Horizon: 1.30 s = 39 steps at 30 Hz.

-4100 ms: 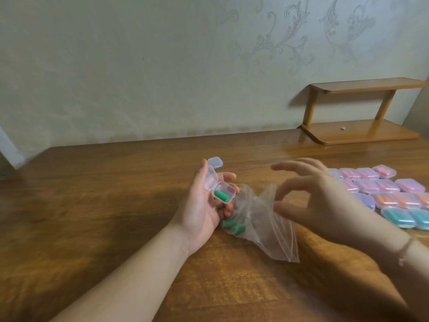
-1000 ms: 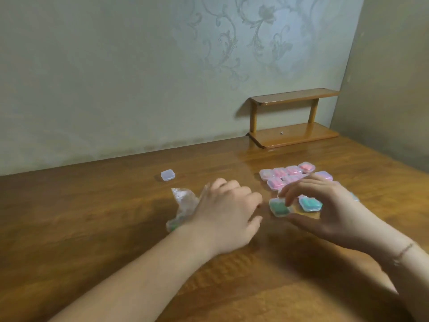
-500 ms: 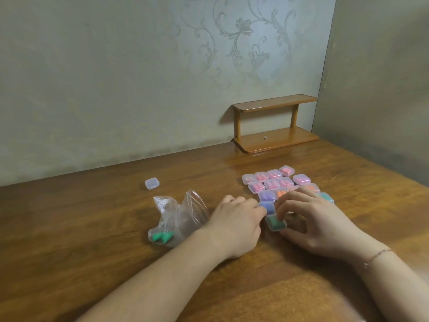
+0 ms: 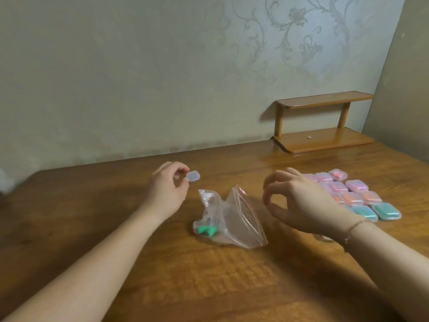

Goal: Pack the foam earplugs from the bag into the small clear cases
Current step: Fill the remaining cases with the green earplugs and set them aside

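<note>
Gleaming wooden table [image 4: 209, 287], patterned wall behind; left hand [image 4: 168, 189] pinching clear case [image 4: 193, 176], right hand [image 4: 299, 201] loosely spread.

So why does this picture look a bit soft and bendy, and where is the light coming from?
Head view: wide-angle lens bows the table edge and tilts the corner wall; the whole frame is slightly soft, the left hand at the small clear case included. Dim light; glare on the wood before the shelf; soft shadows beside both forearms and the bag.

Wooden table [image 4: 209, 287], small shelf [image 4: 323, 138], patterned wall [image 4: 139, 66]
</note>
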Tool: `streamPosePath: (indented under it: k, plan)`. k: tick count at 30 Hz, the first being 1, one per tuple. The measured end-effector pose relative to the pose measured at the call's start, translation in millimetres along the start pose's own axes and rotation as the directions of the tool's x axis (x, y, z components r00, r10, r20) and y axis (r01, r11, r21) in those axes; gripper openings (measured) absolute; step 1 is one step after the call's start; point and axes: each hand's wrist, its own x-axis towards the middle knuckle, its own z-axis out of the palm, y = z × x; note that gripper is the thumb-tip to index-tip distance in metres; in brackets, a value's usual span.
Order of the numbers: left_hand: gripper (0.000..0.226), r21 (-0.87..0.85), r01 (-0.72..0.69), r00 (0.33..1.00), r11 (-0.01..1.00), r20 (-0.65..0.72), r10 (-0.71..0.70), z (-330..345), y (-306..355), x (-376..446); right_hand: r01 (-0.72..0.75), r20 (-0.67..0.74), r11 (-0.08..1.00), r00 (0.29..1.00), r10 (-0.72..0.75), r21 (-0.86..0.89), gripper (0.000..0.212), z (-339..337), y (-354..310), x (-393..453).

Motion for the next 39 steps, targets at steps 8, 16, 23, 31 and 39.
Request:
streamPosePath:
  k: [8, 16, 23, 31, 39]
  plan:
    - [0.049, 0.139, 0.057, 0.927, 0.989, 0.360, -0.104, 38.8, -32.0, 52.8, -0.024, 0.038, 0.979, 0.999, 0.017, 0.202, 0.009, 22.6, -9.5, 16.2]
    - [0.046, 0.158, 0.071, 0.944, 0.985, 0.309, -0.118, 24.0, -18.6, 36.8, -0.005, -0.181, 0.939, 0.981, 0.072, 0.344, 0.014, 13.0, -13.3, 5.5]
    - [0.069, -0.301, 0.005, 0.960, 0.954, 0.267, 0.080, -38.1, 64.3, -59.0, 0.264, -0.362, 0.867, 0.926, -0.105, 0.423, 0.033, 7.6, -53.1, -5.3]
    - [0.070, -0.777, 0.499, 0.834, 0.385, 0.550, 0.029, -30.9, 66.0, -93.1, 0.468, -0.502, 0.789, 0.831, -0.241, 0.397, 0.021, 15.0, -70.9, -10.0]
    - [0.066, -0.826, 0.561, 0.828, 0.052, 0.560, -0.036, -19.6, 61.4, -100.9, 0.463, -0.435, 0.778, 0.858, -0.273, 0.425, 0.010, 11.9, -74.9, -11.9]
